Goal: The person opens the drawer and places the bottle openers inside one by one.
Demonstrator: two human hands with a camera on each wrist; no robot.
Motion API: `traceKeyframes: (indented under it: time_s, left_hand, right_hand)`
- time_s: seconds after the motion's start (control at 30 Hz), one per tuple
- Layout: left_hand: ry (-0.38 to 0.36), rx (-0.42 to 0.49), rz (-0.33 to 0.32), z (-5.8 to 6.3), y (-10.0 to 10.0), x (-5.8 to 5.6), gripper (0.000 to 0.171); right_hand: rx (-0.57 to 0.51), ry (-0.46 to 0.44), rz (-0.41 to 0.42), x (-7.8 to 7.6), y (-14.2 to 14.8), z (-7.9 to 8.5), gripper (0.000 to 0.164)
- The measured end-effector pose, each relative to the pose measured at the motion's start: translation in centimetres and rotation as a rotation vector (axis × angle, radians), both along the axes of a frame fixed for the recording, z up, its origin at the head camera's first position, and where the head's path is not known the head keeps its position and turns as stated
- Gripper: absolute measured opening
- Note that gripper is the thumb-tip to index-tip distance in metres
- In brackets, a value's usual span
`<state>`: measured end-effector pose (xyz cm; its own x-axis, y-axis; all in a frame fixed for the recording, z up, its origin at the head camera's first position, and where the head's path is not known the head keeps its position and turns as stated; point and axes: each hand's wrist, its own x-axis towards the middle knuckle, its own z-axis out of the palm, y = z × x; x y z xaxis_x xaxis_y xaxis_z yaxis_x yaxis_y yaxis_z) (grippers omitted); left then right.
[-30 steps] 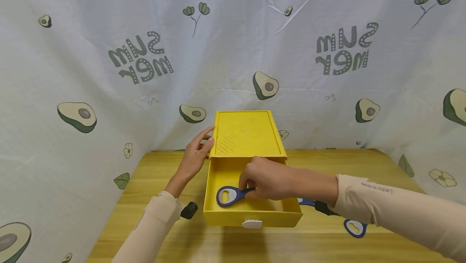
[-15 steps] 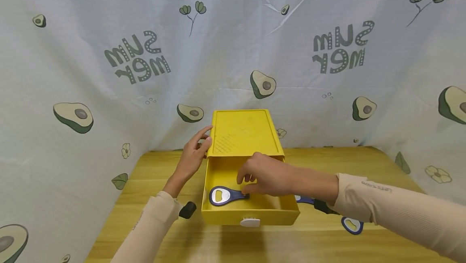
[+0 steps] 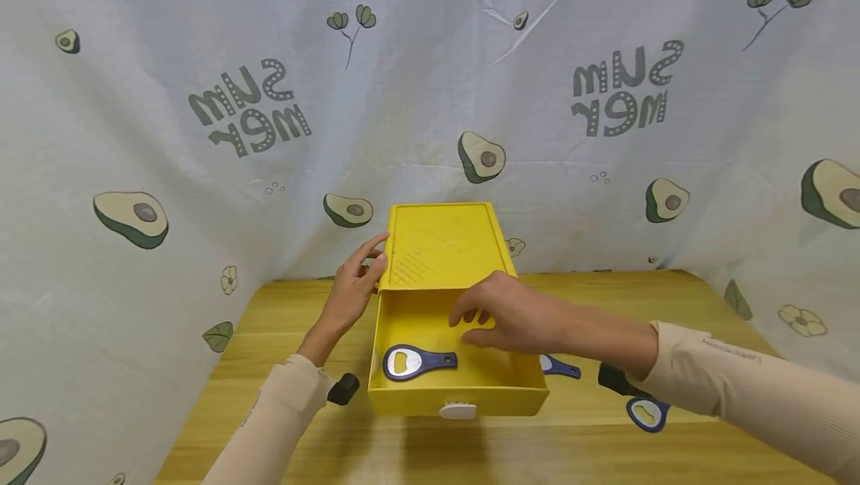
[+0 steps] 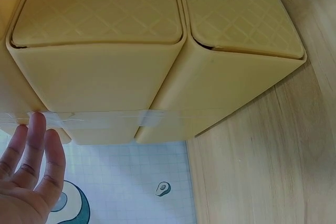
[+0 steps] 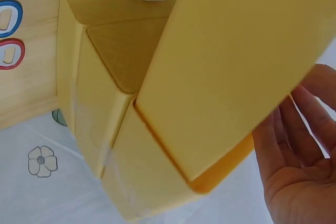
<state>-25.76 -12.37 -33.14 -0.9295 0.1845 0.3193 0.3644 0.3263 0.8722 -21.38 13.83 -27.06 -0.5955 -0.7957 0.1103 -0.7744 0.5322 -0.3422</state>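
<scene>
A blue bottle opener (image 3: 430, 360) with a pale metal centre lies flat in the pulled-out top drawer (image 3: 386, 401) of a yellow drawer unit (image 3: 446, 242). Over the drawer hovers my right hand (image 3: 517, 315), fingers loosely bent, thumb apart from them, holding nothing; the opener lies to its left, clear of the fingertips. In the right wrist view the same hand (image 5: 304, 150) appears beyond the drawer's side. My left hand (image 3: 351, 287) rests its fingertips against the unit's left side. The left wrist view shows those fingers (image 4: 35, 140) extended beside the tape-banded yellow boxes (image 4: 100, 77).
On the wooden table right of the unit lie another blue bottle opener (image 3: 561, 368) and a second one (image 3: 649, 414) nearer the front. The right wrist view also shows a red-rimmed opener (image 5: 11, 54). A white handle (image 3: 458, 411) juts from the drawer. Behind hangs a printed cloth (image 3: 416, 97).
My right hand has let go of the bottle opener, which now lies flat in the drawer, and has drawn away to the right. The left hand stays at the unit's side.
</scene>
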Motion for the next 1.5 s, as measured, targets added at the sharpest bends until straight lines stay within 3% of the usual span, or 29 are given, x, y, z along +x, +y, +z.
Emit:
traceKeyframes:
  time_s: [0.17,0.43,0.6,1.0,1.3,1.5]
  left_hand:
    - [0.000,-0.002,0.003,0.0,0.0,0.1,0.048]
    - [0.000,-0.004,0.000,0.0,0.0,0.0,0.048]
    - [0.008,-0.007,0.004,0.1,0.0,0.0,0.048]
    - [0.005,-0.020,0.004,0.0,0.1,-0.1,0.048]
    - [0.005,-0.012,0.014,0.2,0.2,0.0,0.048]
    - [0.000,-0.012,0.016,0.2,0.2,-0.1,0.048]
  right_hand:
    - [-0.036,0.041,-0.031,0.1,1.2,0.7,0.019]
    - [-0.056,0.058,-0.180,-0.3,4.1,2.5,0.025]
    - [-0.096,0.076,-0.211,-0.8,5.9,2.5,0.026]
    - [-0.121,0.128,-0.295,-1.6,10.1,1.2,0.024]
    - [-0.073,0.030,-0.381,-2.9,14.1,-1.4,0.025]
    - [-0.077,0.036,-0.411,-3.6,17.1,-3.2,0.027]
